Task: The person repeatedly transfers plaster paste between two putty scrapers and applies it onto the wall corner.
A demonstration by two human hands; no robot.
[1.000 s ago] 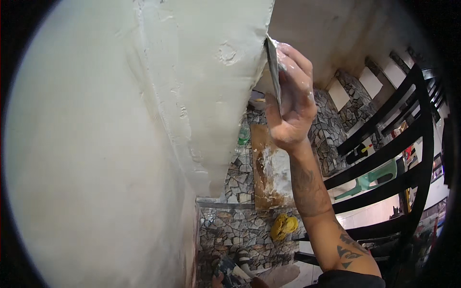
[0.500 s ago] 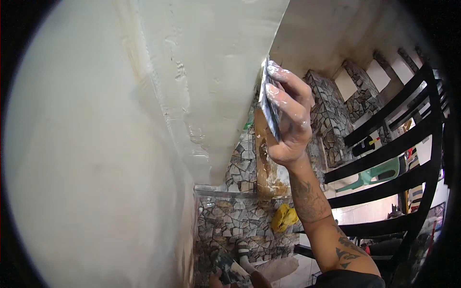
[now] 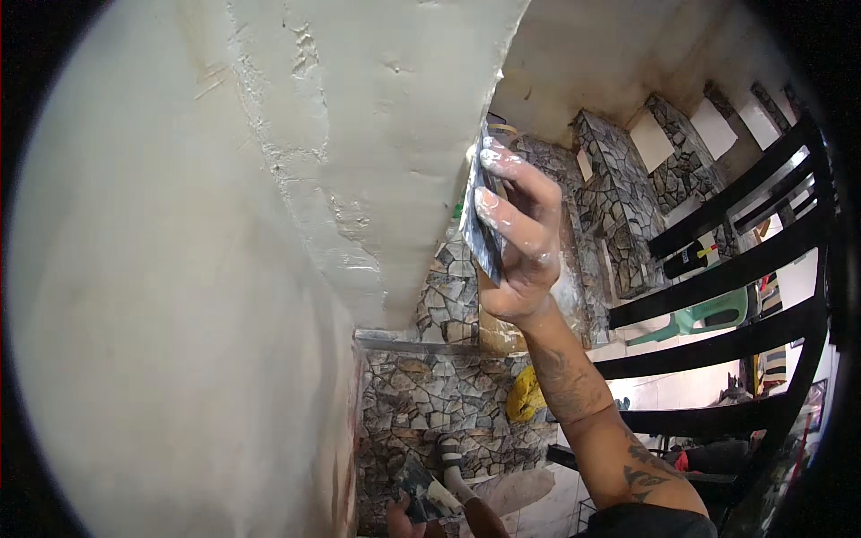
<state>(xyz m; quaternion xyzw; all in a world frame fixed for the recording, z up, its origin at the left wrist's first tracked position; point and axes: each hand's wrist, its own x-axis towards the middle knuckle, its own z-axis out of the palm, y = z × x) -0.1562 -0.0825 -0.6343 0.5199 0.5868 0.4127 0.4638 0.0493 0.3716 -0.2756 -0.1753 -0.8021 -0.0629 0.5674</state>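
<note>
A single view is given, taken from a wide fisheye camera worn on the head. It is held very close to the rough white plastered wall (image 3: 179,296), which fills the left half. The stone-clad stair steps (image 3: 430,403) and black metal railing (image 3: 717,296) are seen below and to the right. Straight edges are bent toward the dark rim.
</note>
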